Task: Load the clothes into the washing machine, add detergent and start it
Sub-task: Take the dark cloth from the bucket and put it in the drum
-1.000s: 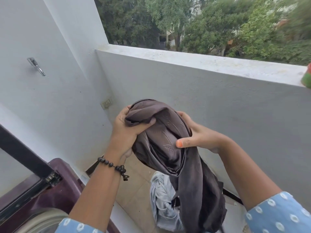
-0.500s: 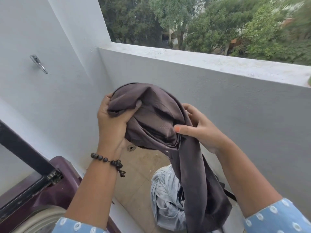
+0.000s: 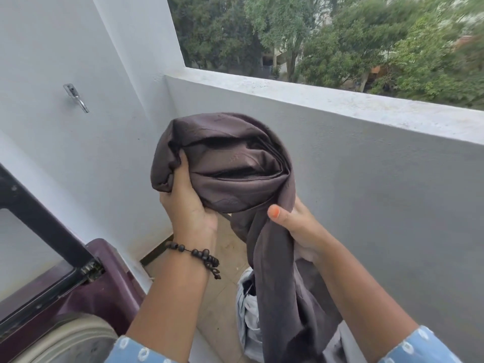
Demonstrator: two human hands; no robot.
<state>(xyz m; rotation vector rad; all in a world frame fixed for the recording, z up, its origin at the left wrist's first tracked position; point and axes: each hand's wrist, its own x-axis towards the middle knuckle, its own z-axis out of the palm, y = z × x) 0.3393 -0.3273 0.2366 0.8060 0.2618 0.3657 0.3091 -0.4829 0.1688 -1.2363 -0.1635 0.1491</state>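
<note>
Cloth (image 3: pixel 222 163), dark brown, smooth with a faint sheen, bunched into a rounded, layered roll at chest height over the balcony floor (image 3: pixel 222 297). Soft concentric folds show at its open end; a long twisted tail hangs straight down from the roll.

Left hand (image 3: pixel 187 203): grip closed around the roll's lower left side, thumb pressed into the fabric, fingers hidden beneath it. Dark round-bead bracelet (image 3: pixel 195 254) on the wrist, just below the grip.

Right hand (image 3: pixel 297 229): grip closed on the hanging tail just below the roll, thumb with an orange-painted nail laid across the fabric. Both forearms end in light blue sleeves (image 3: pixel 419 347) with small white ring motifs.

Washing machine (image 3: pixel 110 286): glossy maroon plastic casing, below and left of the left grip; raised lid with a black frame and a glass panel; pale rounded drum rim at the bottom edge.

Pale striped garment (image 3: pixel 247 326): crumpled heap on the beige tiled floor, directly beneath the hanging tail.

Parapet wall (image 3: pixel 366 179): matt grey plaster with a rough, speckled white top, beyond both grips. Metal hook (image 3: pixel 76 98) on the smooth white wall, above and left. Green trees (image 3: pixel 340 40) beyond the parapet.
</note>
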